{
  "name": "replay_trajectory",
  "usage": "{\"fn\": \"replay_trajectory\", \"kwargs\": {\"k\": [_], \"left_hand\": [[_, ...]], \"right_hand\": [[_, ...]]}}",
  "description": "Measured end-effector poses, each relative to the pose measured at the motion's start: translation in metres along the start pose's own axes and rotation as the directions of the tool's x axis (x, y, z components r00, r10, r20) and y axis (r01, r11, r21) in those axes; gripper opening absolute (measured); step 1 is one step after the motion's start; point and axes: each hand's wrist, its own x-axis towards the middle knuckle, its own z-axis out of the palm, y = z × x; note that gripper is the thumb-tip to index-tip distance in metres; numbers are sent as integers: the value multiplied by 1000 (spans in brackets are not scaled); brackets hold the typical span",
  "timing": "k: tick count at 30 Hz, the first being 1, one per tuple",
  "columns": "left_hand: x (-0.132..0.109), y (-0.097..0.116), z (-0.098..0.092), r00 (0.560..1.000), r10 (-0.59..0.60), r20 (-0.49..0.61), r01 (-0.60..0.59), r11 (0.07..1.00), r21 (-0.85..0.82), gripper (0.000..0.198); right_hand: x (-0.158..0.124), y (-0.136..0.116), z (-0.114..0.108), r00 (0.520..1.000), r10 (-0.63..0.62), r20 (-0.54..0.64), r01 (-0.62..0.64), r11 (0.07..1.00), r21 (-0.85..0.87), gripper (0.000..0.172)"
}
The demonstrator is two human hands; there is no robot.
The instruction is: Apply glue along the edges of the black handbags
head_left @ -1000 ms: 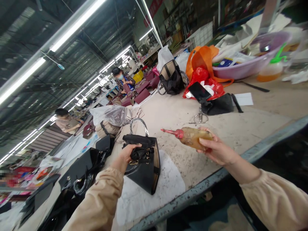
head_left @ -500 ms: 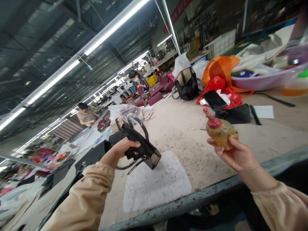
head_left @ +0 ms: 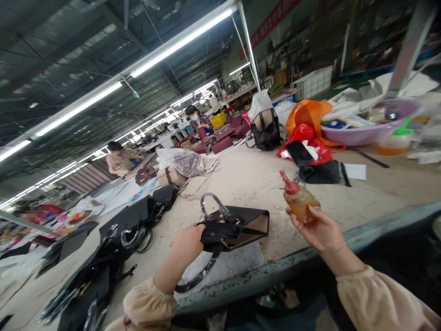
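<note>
My left hand (head_left: 189,243) is closed on one end of a black handbag (head_left: 250,220). The bag lies on its side over a whitish sheet (head_left: 237,264) near the table's front edge, its tan-lined open end facing right. One plastic-wrapped handle arches up behind it and another hangs toward the front. In my right hand (head_left: 322,230) is a glue bottle (head_left: 299,202) with a red nozzle and amber liquid inside, raised above the table and tilted to the left. The fingers of my right hand wrap round its lower part.
More black handbags (head_left: 138,216) lie along the left. Tan card pieces (head_left: 195,186) and a plastic bag (head_left: 179,161) sit farther back. At right are a phone (head_left: 299,152), an orange bag (head_left: 306,115), a purple basin (head_left: 361,134) and a green-topped bottle (head_left: 396,140). Co-workers (head_left: 200,124) are beyond.
The handbag has come down onto the sheet and turned, its open end now facing right. My right hand with the glue bottle has shifted left in the view. The camera view has shifted too.
</note>
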Motion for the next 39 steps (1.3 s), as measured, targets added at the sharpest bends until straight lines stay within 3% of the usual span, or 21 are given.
{"fn": "replay_trajectory", "kwargs": {"k": [4, 7, 11, 15, 17, 20, 24, 28, 30, 33, 35, 37, 39], "left_hand": [[-10, 19, 19, 1000, 1, -22, -1, 1000, -3, 25], [-16, 26, 32, 1000, -2, -4, 2, 999, -39, 25], [-22, 31, 55, 994, 1, 107, 8, 996, -90, 23], [-29, 38, 77, 995, 93, 32, -87, 984, -155, 32], [-32, 41, 84, 996, 89, 1, -87, 980, -179, 35], [-34, 44, 87, 998, 59, -14, -61, 974, -219, 38], [-35, 52, 79, 1000, 27, -2, -27, 969, -245, 34], [-37, 60, 75, 1000, 0, 9, 3, 952, -307, 26], [-38, 62, 78, 1000, 7, -7, -9, 938, -347, 28], [-39, 61, 87, 1000, 1, -31, -13, 924, -382, 28], [-39, 60, 90, 999, -19, -45, -2, 913, -407, 28], [-40, 61, 91, 997, -35, -72, 0, 899, -437, 32], [-40, 62, 89, 995, -42, -87, -3, 888, -460, 37]], "right_hand": [[9, -1, -5, 993, -116, -26, 118, 990, 84, 34], [23, -3, -17, 975, -210, -67, 207, 977, -47, 42], [39, 4, -31, 941, -324, -103, 296, 930, -220, 45], [51, 23, -40, 942, -332, -59, 268, 843, -466, 47], [56, 31, -45, 923, -383, -41, 278, 736, -617, 48], [61, 33, -50, 882, -469, 53, 308, 486, -818, 60], [63, 27, -54, 867, -466, 176, 292, 188, -938, 58], [68, 26, -56, 897, -410, 166, 96, -186, -978, 61], [72, 27, -57, 909, -383, 163, 29, -330, -943, 66], [66, 25, -54, 883, -405, 238, 69, -390, -918, 92], [45, 19, -46, 820, -483, 307, 132, -363, -922, 100], [8, 12, -33, 728, -560, 396, 276, -289, -917, 80], [-42, 10, -14, 646, -541, 539, 494, -242, -835, 44]]}}
